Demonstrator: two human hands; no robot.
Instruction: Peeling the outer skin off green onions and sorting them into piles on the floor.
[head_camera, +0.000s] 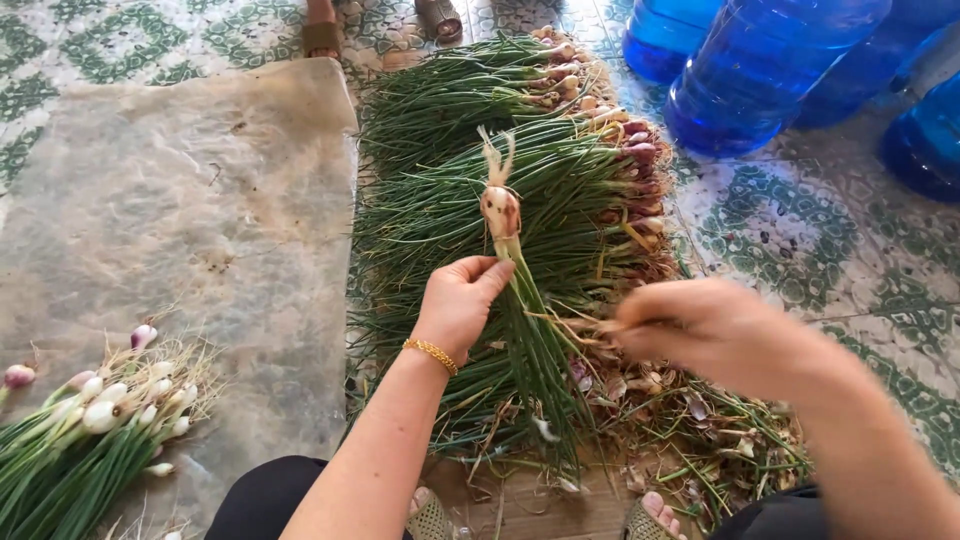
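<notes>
My left hand (458, 298) grips a green onion stalk (502, 215) just below its pale, dirty bulb, holding it upright with the roots pointing up. A gold bracelet sits on that wrist. My right hand (700, 325), blurred, pinches a thin strip of dry yellow skin that leads off the stalk to the right. Beneath both hands lies a big heap of green onions (500, 150) with reddish bulbs along its right edge.
A bunch of cleaned white-bulbed onions (95, 420) lies at lower left on a grey sheet (180, 200). Peelings and scraps (690, 420) litter the floor by my feet. Blue water bottles (760, 70) stand at upper right on patterned tiles; sandals rest at the top.
</notes>
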